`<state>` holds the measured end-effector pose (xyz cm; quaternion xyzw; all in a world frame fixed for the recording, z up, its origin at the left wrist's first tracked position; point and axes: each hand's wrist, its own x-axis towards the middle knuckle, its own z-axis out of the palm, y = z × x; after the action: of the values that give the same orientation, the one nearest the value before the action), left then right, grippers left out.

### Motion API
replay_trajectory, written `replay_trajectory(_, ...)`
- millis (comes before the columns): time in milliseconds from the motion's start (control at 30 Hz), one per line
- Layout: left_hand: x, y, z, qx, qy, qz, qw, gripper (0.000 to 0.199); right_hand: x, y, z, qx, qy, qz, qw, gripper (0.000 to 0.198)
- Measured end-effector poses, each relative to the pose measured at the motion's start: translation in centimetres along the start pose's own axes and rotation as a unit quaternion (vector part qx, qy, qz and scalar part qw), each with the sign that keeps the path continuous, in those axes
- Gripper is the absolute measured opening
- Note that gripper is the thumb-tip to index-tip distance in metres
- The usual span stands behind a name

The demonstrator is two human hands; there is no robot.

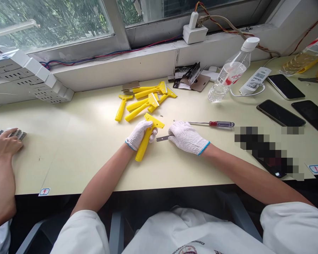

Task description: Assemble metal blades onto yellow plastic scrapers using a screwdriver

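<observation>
Gripping a bright yellow, T-shaped plastic scraper handle (143, 145) just below its head, the left hand (139, 137) is curled around the neck, its white knitted glove edged in blue. The handle is tilted above the middle of the pale cream, smooth worktop (82, 155), head towards one o'clock, rounded grip towards seven. The matching gloved right hand (188, 137) is closed in a pinch on one end of a flat, grey metal blade (162, 138), whose free end points to nine o'clock, close to the left fingers. The handle looks light and stiff, probably a little slick, so the neck or the thick grip seems the surest hold. The blade looks thin, rigid and likely sharp-edged; it is best taken by its flat faces. On a dial centred on the held handle, a heap of similar yellow plastic scrapers (142, 109) lies at twelve o'clock, some with metallic edges; a slim steel screwdriver with a translucent, red-collared handle (222, 124) lies at three, and a clear, ribbed plastic bottle with a white cap (229, 76) stands at two.
</observation>
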<state>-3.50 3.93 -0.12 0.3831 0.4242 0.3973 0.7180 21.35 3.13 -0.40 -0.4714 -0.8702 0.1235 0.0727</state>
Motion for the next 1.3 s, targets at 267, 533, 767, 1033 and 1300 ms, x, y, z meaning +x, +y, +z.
replay_trajectory(267,-0.1,0.1,0.3,0.006,0.006,0.000,1.000,0.045,-0.1,-0.3,-0.2,0.031,-0.026,-0.003,0.999,0.022)
replay_trajectory(533,-0.3,0.3,0.6,0.021,0.000,0.011,1.000,0.044,-0.6,-0.1,0.4,0.005,0.006,-0.007,1.000,0.028)
replay_trajectory(767,-0.2,0.2,0.5,0.028,-0.006,0.013,1.000,0.045,-1.0,-1.1,0.3,0.008,-0.020,0.026,0.999,0.025)
replay_trajectory(1033,-0.3,0.3,0.7,0.049,-0.008,0.021,0.999,0.044,-1.4,-1.9,-0.3,-0.015,-0.027,0.027,0.999,0.021)
replay_trajectory(1300,-0.2,0.2,0.5,0.050,-0.011,0.014,0.999,0.044,-1.8,-1.9,-0.6,-0.076,-0.032,0.013,0.996,0.022)
